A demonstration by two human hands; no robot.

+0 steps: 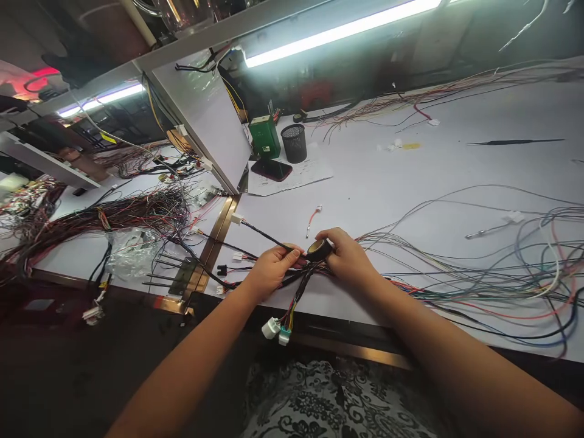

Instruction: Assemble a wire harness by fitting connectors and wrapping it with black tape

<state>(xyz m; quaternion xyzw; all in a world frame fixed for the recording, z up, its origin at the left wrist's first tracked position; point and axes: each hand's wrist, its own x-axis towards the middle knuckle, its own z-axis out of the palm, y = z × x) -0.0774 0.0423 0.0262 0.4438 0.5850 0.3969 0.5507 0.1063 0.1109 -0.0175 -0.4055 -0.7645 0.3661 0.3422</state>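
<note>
Clock centred on the tape roll (320, 253), 12 pointing away from you across the table (356, 176). Your right hand (345, 252), at 3, grips the roll, thumb and fingers narrow around its rim. Your left hand (271, 267), at 8, is closed on the wire bundle (312, 269), thumb and forefinger pinched; cannot tell whether a tape end sits between them. The bundle lies directly below the roll, at 6, near the table's front edge.

Risks, as judged: a white connector (271, 328) and a teal-and-white connector (285, 336) hang past the edge at 7. If they snag on your clothing or swing, they could tug the branch and shift the bundle under your fingers. Loose wires (424, 296) fan out from 3 to 4; any drag on their tangled far end could twist the bundle, and a stray strand could get caught under tape. A slack left pinch could let the branches slide unevenly. The small red lead (312, 220), near at 12, could be swept aside by your knuckles.
</note>
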